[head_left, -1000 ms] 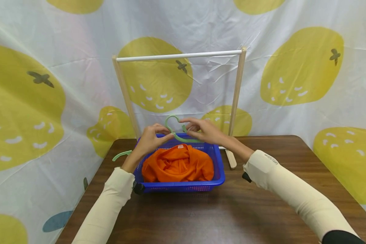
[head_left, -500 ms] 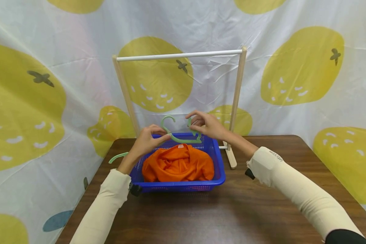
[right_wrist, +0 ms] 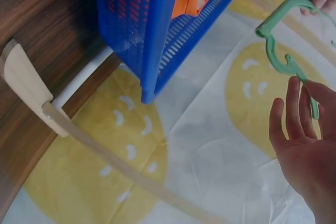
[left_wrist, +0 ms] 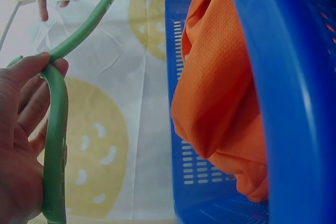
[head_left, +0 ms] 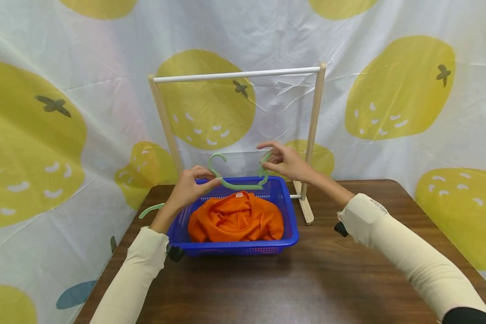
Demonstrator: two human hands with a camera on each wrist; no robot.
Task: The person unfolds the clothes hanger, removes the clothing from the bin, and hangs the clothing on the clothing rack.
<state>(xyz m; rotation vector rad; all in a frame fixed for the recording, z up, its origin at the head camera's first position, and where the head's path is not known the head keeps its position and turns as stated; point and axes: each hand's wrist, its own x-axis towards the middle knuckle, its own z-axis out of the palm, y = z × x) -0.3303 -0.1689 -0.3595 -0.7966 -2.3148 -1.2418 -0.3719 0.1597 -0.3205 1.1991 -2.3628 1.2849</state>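
A light green folding hanger (head_left: 243,186) is held up above the back of a blue basket (head_left: 243,245). My left hand (head_left: 188,189) pinches its middle just below the hook, thumb on the near side. One hanger arm (left_wrist: 56,129) runs across the left palm and its tip sticks out left of the wrist. With thumb and fingertips, my right hand (right_wrist: 310,145) pinches the thin folding piece at the other arm's end; this piece stands up at an angle, its index finger raised in the head view. A bunched orange garment (head_left: 235,218) with a white label lies inside the basket.
Behind the basket stands a wooden rack with a white top bar (head_left: 235,75) and a wooden foot (head_left: 306,211) at the right. Basket and rack rest on a brown wooden table (head_left: 348,270). A curtain with yellow fruit shapes (head_left: 401,90) hangs behind.
Both hands have drifted apart, the left one leftward with the hanger. The right hand has moved right and up, and the hanger's end piece has swung outward with it.
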